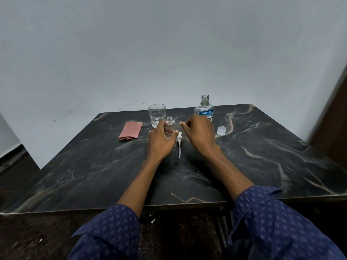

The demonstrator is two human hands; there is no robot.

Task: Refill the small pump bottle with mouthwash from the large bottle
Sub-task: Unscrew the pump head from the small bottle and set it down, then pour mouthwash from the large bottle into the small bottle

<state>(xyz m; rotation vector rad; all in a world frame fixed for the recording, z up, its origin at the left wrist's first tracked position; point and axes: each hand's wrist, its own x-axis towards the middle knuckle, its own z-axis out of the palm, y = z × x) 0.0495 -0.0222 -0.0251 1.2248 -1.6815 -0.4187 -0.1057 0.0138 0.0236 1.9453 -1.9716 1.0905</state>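
One dark marble table (262,156); two hands; one large bottle (204,109), uncapped and upright at the back; one glass (157,115); one folded pink cloth (130,132); one small bottle (170,123), open-necked, gripped by the left hand (161,139); one pump head (179,142) lying beside it; one cap (221,130); right hand (200,134) loosely curled, holding nothing.

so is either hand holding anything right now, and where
The left hand grips the small bottle around its body, below the open neck. The right hand holds nothing.
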